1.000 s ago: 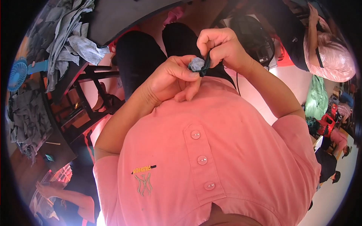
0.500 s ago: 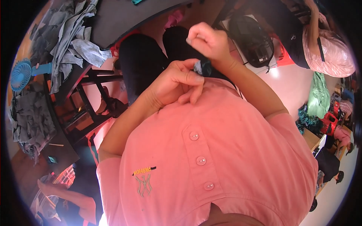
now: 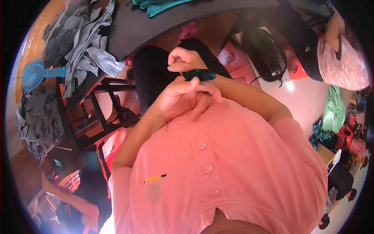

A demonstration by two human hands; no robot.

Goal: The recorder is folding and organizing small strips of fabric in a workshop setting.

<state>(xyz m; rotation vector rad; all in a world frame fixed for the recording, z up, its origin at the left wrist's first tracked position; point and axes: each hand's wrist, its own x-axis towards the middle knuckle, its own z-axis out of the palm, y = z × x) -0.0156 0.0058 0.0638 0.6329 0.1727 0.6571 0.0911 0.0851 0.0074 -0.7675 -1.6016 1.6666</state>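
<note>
A shiny dark teal band (image 3: pixel 199 75) sits across my right wrist; I cannot tell whether it is a scrunchie or another kind of loop. My left hand (image 3: pixel 177 97) is at its near side, with the thumb against it and the index finger bent beside it. The other left fingers curl loosely over the front of my pink shirt (image 3: pixel 241 156). Just beyond, my right hand (image 3: pixel 187 59) is curled into a loose fist, and nothing shows in it. Both hands are over my lap, above my dark trousers (image 3: pixel 150 70).
Ahead is a dark table (image 3: pixel 156 31) with teal cloth (image 3: pixel 159 6) on it. Grey cloth pieces (image 3: pixel 87 46) and a blue fan (image 3: pixel 34 74) are at the left. A black bag (image 3: pixel 265 54) stands ahead right. Co-workers (image 3: pixel 74 199) sit at both sides.
My right hand has come left and nearer, and its wrist is now lower. The dark band now lies stretched across the wrist, where before it was bunched at my left fingertips.
</note>
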